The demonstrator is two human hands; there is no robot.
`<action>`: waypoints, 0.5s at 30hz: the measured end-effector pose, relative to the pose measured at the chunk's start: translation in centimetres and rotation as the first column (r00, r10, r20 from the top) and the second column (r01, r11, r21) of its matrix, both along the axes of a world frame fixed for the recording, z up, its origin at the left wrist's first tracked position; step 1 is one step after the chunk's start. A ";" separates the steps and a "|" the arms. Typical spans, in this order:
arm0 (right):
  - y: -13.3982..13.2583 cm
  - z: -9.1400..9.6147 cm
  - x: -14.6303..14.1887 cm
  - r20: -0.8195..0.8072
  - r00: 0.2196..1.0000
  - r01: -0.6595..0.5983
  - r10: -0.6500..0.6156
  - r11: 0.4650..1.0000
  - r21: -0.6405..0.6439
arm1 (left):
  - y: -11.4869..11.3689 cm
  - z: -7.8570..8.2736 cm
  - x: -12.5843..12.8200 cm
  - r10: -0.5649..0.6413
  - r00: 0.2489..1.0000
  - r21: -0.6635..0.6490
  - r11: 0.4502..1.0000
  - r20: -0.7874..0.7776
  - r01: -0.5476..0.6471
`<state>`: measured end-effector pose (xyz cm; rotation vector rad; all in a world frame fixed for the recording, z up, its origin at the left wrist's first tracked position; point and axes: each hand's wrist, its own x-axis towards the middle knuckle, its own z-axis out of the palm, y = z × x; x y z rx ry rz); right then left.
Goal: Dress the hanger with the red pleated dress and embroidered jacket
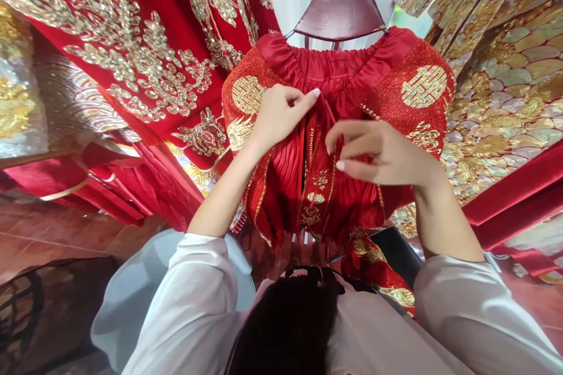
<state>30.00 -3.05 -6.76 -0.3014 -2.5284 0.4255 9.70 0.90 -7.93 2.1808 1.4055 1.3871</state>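
A red garment (285, 170) with a gathered neckline or waistband, pleats and gold embroidery hangs in front of me from a dark red hanger (338, 16). My left hand (284, 108) is closed at the top of the front opening, its thumb laid along the gathered edge, pinching there. From near that thumb tip a thin red cord (328, 108) runs down towards my right hand (373, 152). The right fingers are curled in front of the embroidered placket (317, 187), slightly blurred, and the cord meets them. What lies under the left fingers is hidden.
Beaded red garments (149, 53) hang at the left, and a gold-patterned garment (510, 82) hangs at the right. Below are a pale grey stool or chair (136, 299), a dark box-like object (398, 252) and another red and gold cloth (373, 266).
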 end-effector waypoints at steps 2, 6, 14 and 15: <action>-0.7 -0.2 -0.2 0.070 0.990 0.116 -0.119 0.992 0.052 | 0.4 -0.3 0.8 0.055 0.998 0.008 0.998 -0.034 -0.055; 1.6 -1.3 -1.3 -0.129 0.837 0.539 -0.531 0.841 0.038 | 1.4 -1.0 2.0 0.164 0.980 -0.019 0.986 -0.114 -0.167; 7.7 -5.1 -5.0 -0.112 0.546 0.834 -0.830 0.551 -0.020 | 2.6 -2.2 2.3 0.183 0.974 -0.006 0.983 -0.131 -0.185; 7.8 -5.3 -5.3 -0.114 0.532 0.843 -0.839 0.538 -0.021 | 2.5 -2.3 2.3 0.183 0.976 -0.005 0.983 -0.117 -0.184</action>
